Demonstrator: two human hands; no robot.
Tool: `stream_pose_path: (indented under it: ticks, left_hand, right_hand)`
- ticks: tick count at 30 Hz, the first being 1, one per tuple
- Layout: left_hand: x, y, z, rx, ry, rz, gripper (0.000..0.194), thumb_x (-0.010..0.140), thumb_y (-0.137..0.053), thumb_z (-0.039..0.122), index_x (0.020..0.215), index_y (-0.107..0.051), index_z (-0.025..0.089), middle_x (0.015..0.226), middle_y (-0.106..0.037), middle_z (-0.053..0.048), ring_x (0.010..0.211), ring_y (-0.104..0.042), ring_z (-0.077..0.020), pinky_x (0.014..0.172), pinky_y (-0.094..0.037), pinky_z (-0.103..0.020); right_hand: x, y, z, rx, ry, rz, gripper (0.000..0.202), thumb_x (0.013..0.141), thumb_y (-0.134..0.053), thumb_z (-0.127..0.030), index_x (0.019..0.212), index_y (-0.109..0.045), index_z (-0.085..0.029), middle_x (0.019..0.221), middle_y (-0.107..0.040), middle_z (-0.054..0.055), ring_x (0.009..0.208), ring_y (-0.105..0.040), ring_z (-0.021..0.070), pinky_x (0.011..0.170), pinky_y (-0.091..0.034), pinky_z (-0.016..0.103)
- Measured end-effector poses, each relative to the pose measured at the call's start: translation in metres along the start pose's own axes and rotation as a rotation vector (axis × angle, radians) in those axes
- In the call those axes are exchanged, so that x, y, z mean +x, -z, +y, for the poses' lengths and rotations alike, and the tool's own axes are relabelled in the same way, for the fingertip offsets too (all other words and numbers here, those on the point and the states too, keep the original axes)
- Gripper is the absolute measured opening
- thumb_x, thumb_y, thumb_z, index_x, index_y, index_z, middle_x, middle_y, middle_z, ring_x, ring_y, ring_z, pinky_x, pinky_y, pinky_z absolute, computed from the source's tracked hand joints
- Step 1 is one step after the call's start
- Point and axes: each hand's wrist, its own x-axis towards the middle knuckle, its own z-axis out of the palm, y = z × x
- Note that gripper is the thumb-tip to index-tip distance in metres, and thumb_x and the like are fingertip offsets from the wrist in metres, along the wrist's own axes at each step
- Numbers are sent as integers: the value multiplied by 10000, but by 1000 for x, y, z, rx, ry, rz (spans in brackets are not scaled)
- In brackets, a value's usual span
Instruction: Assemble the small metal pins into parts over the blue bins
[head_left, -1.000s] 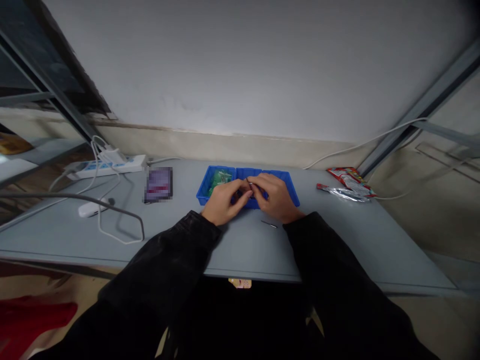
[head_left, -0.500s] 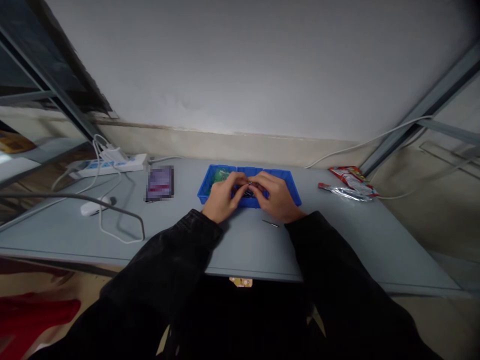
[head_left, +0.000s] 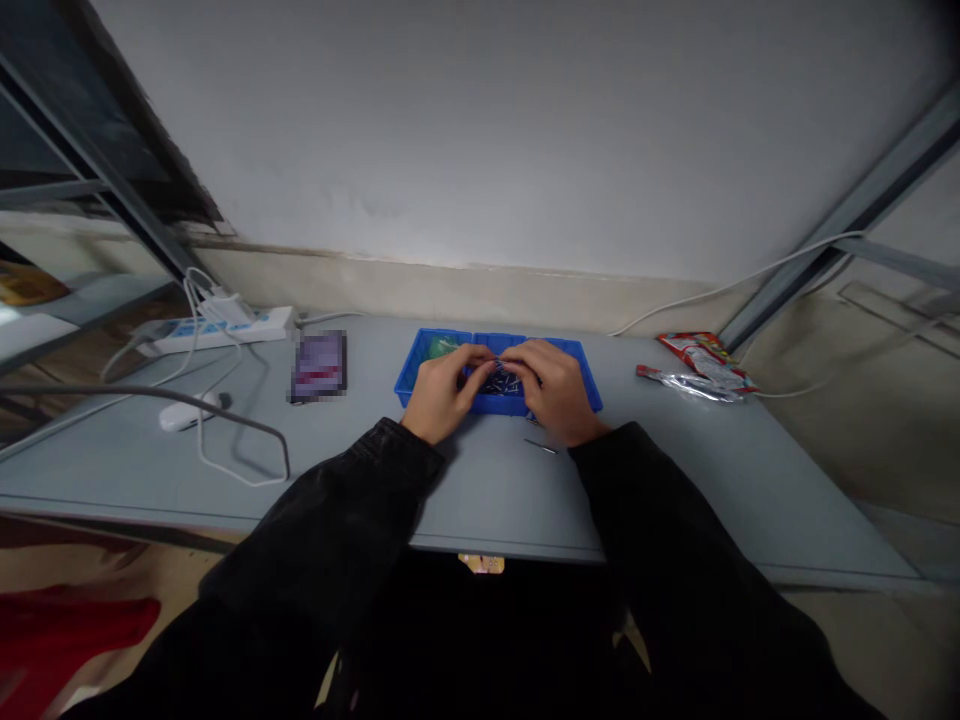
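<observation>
A blue divided tray (head_left: 500, 404) sits on the desk with both of my hands above it. Several small, thin metal pieces (head_left: 501, 380) lie in its middle compartment, and something green (head_left: 441, 347) is in the left one. My left hand (head_left: 442, 392) comes over the tray from the left, thumb and fingers pinched. Opposite it, my right hand (head_left: 553, 388) has its fingers curled in a similar pinch, the fingertips of both hands close together. Whatever they hold is too small to make out. A thin metal pin (head_left: 541, 446) lies on the desk in front of my right hand.
On the left are a white power strip (head_left: 259, 328) with cables, a white rounded device (head_left: 184, 415) and a blurred purple packet (head_left: 320, 365). To the right lie a red snack bag (head_left: 701, 352) and a clear plastic wrapper (head_left: 697, 386). A wall rises behind the desk.
My thumbs have moved a little apart and lifted off each other, so more of the metal pieces in the middle compartment show. The tray and the pin stay where they were.
</observation>
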Motion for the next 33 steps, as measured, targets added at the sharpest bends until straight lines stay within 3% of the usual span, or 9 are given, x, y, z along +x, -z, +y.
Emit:
stream_pose_path:
  ticks: [5, 21, 33]
  left_hand:
    - [-1, 1, -2, 65, -41, -68, 207, 1014, -561, 343, 992, -669, 167, 890, -708, -28, 757, -625, -133, 726, -508, -266]
    - [-2, 0, -2, 44, -99, -23, 173, 1015, -565, 292, 1018, -689, 171, 954, -732, -39, 832, -662, -141, 799, -527, -290]
    - [-1, 4, -5, 71, -34, -18, 183, 1019, -546, 310, 1005, -679, 186, 962, -726, -50, 872, -657, -168, 830, -527, -328]
  right_hand:
    - [2, 3, -3, 48, 20, -24, 185, 999, -498, -174, 956, -675, -210, 946, -703, 48, 924, -646, 183, 866, -527, 363]
    - [1, 1, -2, -102, -32, -60, 267, 1035, -447, -264, 844, -621, -198, 850, -649, 46, 841, -588, 182, 808, -475, 343]
    - [1, 6, 2, -37, -31, 33, 180, 997, -501, -174, 903, -650, -212, 905, -681, 38, 894, -630, 181, 823, -510, 350]
